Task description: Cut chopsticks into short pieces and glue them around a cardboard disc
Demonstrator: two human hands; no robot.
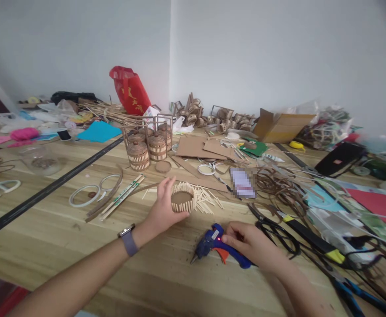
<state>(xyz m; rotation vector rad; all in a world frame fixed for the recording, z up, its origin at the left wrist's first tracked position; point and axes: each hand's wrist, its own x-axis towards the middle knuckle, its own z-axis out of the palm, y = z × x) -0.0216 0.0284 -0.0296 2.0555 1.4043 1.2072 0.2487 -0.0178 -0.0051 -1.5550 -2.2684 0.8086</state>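
My left hand (165, 204) curls around the near left side of a small round basket (182, 200), its wall made of short upright wooden sticks. Thumb and fingers press on its outside. Loose pale sticks (204, 200) lie fanned out just right of it. A blue glue gun (214, 242) with an orange trigger and a lit red light is on its side, nozzle toward the lower left. The bent fingers of my right hand (246, 240) close at its body; the fingertips are partly hidden.
Finished lidded baskets (148, 147) with handles stand behind, beside a small woven ring (163, 166). Black-handled scissors (275, 229), a utility knife (312, 237) and brown strips (275, 185) crowd the right. Rolls of tape (83, 196) and packaged sticks (123, 197) lie left.
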